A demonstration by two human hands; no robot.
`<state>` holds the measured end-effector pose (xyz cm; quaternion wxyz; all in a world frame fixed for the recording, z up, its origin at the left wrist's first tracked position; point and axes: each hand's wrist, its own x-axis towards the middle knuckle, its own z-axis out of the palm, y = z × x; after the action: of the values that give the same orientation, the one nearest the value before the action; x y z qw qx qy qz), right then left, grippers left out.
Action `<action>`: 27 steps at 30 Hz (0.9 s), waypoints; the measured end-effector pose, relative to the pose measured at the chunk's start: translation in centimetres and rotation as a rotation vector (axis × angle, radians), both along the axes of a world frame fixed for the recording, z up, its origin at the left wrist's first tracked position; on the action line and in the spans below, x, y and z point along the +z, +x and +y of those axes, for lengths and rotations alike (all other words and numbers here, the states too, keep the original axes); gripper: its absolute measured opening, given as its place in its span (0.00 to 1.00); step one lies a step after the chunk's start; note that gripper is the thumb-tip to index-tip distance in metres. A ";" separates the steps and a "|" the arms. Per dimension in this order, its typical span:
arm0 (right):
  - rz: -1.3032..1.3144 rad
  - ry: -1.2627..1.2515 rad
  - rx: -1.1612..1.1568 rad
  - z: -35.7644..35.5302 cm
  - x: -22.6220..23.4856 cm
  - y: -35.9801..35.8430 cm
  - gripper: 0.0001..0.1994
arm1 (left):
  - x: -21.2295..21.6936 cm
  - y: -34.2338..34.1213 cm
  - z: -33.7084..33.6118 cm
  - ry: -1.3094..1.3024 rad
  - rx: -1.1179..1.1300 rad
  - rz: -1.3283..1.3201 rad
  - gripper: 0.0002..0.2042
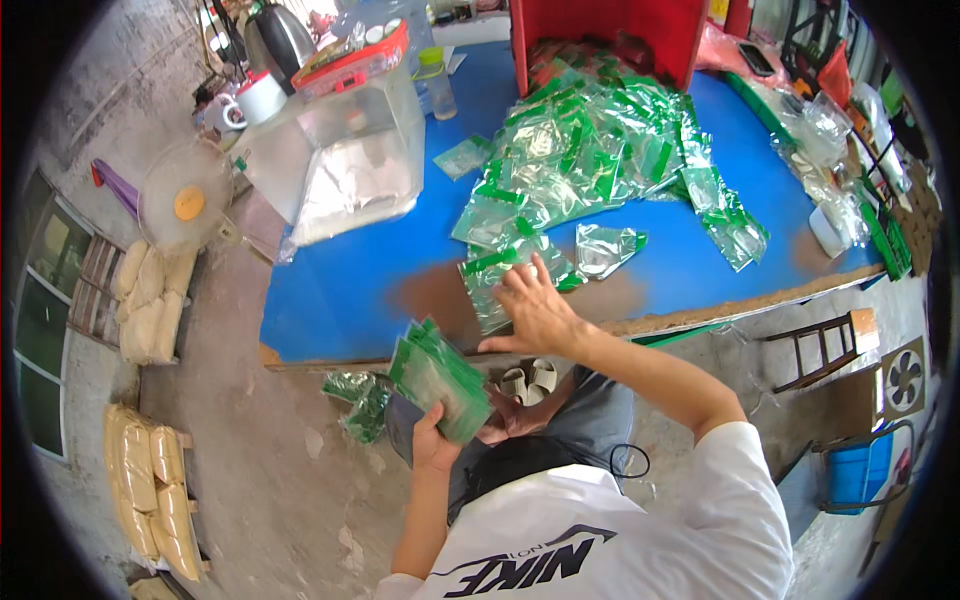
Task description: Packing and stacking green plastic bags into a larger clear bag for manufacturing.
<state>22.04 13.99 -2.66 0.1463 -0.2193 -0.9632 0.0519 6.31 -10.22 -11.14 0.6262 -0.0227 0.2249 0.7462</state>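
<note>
Pinching the lower left part of a stack of packets (440,385), the left hand (434,446) holds it just off the near edge of the blue table (340,300). From my remote seat I see its thumb on the upper face; the fingers underneath are hidden from me. I have the right hand (540,312) palm down at the table's near edge, fingers spread and a little bent over the nearest packet (485,300). I cannot tell whether it grips anything. Beyond it I see the pile of packets (575,150), clear with green bands, spilling from the mouth of a red bin (690,45). One loose packet (608,252) lies right of that hand, near the pile. Over on my left a clear plastic container (390,175) stands on the table, and a round fan (190,203) stands beside the table.
</note>
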 end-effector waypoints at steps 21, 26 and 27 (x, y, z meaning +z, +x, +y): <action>0.632 -0.292 0.014 -3.9 0.6 3.2 0.19 | 2.7 -2.3 -0.4 -0.101 -0.120 0.347 0.26; 0.274 -0.410 0.555 -6.7 4.3 1.8 0.27 | 4.0 -2.3 0.6 0.003 -0.261 -0.017 0.27; 0.225 -0.390 0.608 -7.3 4.0 1.6 0.26 | 4.0 -2.3 0.7 0.006 -0.265 -0.018 0.27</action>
<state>23.68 6.65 1.34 0.1845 0.0598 -0.9343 0.2991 4.03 -9.53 -7.14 0.7212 0.0025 0.2183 0.6574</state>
